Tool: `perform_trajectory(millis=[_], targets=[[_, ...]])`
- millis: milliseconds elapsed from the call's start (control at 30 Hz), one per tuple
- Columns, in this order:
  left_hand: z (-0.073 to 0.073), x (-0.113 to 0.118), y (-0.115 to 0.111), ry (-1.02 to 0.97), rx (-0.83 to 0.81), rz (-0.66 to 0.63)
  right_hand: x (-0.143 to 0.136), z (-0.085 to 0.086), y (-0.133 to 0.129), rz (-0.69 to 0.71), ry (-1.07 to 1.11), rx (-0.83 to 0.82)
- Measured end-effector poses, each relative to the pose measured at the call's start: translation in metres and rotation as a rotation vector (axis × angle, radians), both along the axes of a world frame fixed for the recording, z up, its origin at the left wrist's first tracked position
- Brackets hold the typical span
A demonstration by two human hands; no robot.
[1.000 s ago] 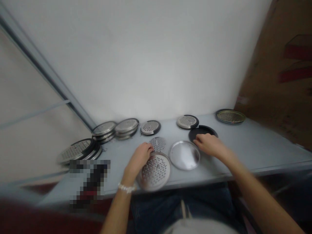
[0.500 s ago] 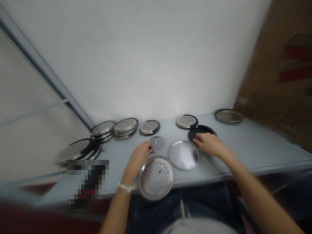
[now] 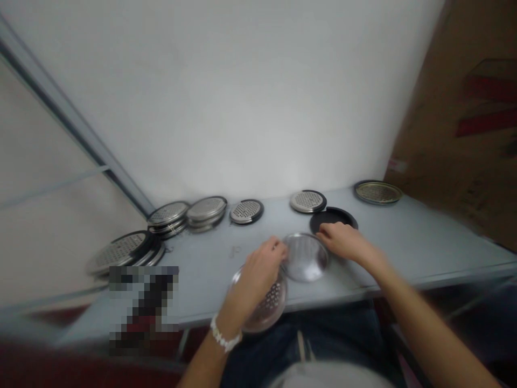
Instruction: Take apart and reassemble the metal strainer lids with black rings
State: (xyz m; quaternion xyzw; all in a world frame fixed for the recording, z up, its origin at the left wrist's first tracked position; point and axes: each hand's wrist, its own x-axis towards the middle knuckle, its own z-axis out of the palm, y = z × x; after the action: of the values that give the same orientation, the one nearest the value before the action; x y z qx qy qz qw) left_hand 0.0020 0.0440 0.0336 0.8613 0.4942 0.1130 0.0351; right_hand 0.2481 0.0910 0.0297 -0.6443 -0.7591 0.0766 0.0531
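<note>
My left hand (image 3: 266, 264) is pinched at the left edge of a shiny round metal plate (image 3: 311, 261). A small perforated disc, blurred by motion, seems to be in its fingers over the plate. Beneath my left wrist lies a larger plate with a holed face (image 3: 269, 310), partly covered by the hand. My right hand (image 3: 341, 240) has its fingers curled together at the near rim of a black round dish (image 3: 331, 215), beside the shiny plate's upper right edge. What its fingertips hold is hidden.
Stacks of round perforated pieces stand at the left (image 3: 121, 250) and back left (image 3: 208, 207) of the grey table (image 3: 420, 242). Single ones lie at the back (image 3: 246, 211), (image 3: 308, 200). A yellowish-rimmed round piece (image 3: 377, 192) lies back right. Cardboard (image 3: 456, 178) stands at the right.
My left hand has moved right, from the small perforated disc to the shiny plate. The disc is gone from its spot on the table. My right hand has hardly moved.
</note>
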Motion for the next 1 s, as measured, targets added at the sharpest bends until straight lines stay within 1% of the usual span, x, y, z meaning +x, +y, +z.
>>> perform_trajectory(millis=[100, 133, 200, 300, 400, 667, 800, 867, 1000], targets=[[-0.007, 0.017, -0.016, 0.043, -0.024, -0.141, -0.002, -0.001, 0.000, 0.015, -0.031, -0.042], [-0.010, 0.020, -0.019, 0.049, -0.023, -0.172, -0.003, 0.000, 0.000, 0.018, -0.040, -0.055], [-0.016, 0.022, -0.020, 0.050, -0.007, -0.193, -0.004, 0.000, -0.001, 0.029, -0.048, -0.069], [-0.023, 0.022, -0.016, 0.050, 0.021, -0.155, -0.005, 0.001, -0.001, 0.061, -0.027, -0.062], [-0.027, 0.020, -0.011, 0.061, 0.031, -0.111, -0.006, 0.001, -0.002, 0.092, -0.006, -0.072], [-0.021, 0.011, -0.009, 0.032, 0.011, -0.095, -0.003, -0.001, -0.001, 0.100, 0.009, -0.101], [-0.022, 0.007, -0.005, 0.044, -0.005, -0.071, -0.003, -0.002, -0.001, 0.097, 0.014, -0.111], [-0.023, 0.006, -0.003, 0.041, -0.003, -0.065, -0.005, -0.002, -0.002, 0.131, 0.019, -0.065], [-0.023, 0.003, 0.000, 0.039, -0.017, -0.072, -0.011, 0.000, -0.007, 0.258, 0.047, 0.012]])
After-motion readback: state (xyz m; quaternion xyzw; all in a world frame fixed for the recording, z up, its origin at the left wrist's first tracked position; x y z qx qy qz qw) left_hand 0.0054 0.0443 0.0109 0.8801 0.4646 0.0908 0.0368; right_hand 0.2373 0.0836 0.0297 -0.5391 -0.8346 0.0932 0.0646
